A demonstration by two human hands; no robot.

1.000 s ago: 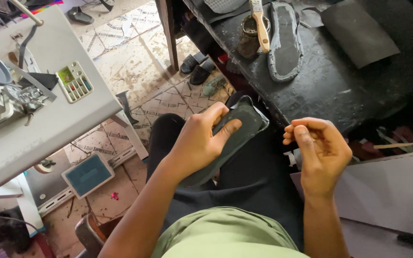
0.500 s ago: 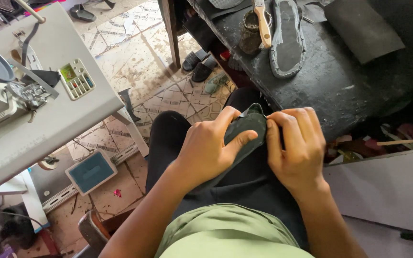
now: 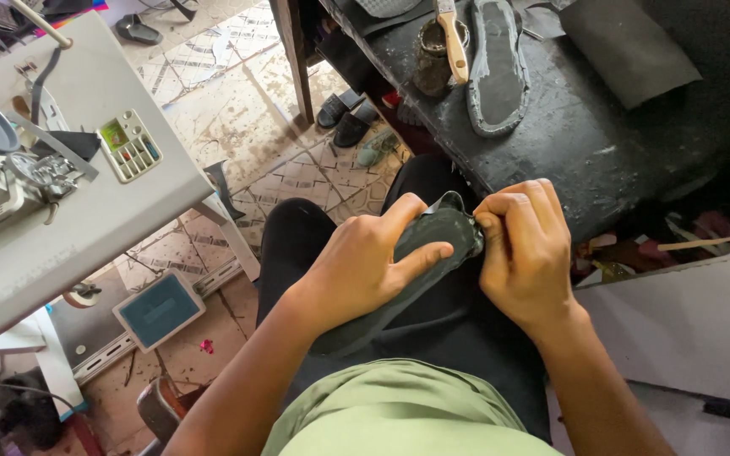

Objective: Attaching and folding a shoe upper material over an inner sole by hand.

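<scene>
A dark grey shoe sole (image 3: 433,241) lies across my lap, over black trousers. My left hand (image 3: 365,266) grips its middle from the left, thumb on top. My right hand (image 3: 525,253) is closed around the sole's far tip, fingers curled over the edge. The lower end of the sole is hidden under my left hand and wrist.
A dark workbench (image 3: 585,127) ahead carries another grey sole (image 3: 496,67), a pot with a brush (image 3: 441,51) and a dark sheet (image 3: 627,51). A sewing machine table (image 3: 69,211) stands at left with a small compartment box (image 3: 131,145). Sandals (image 3: 344,118) lie on the tiled floor.
A second ago my right hand was off the sole, pinching something small. It has moved left and closed on the sole's tip. The left hand keeps its hold.
</scene>
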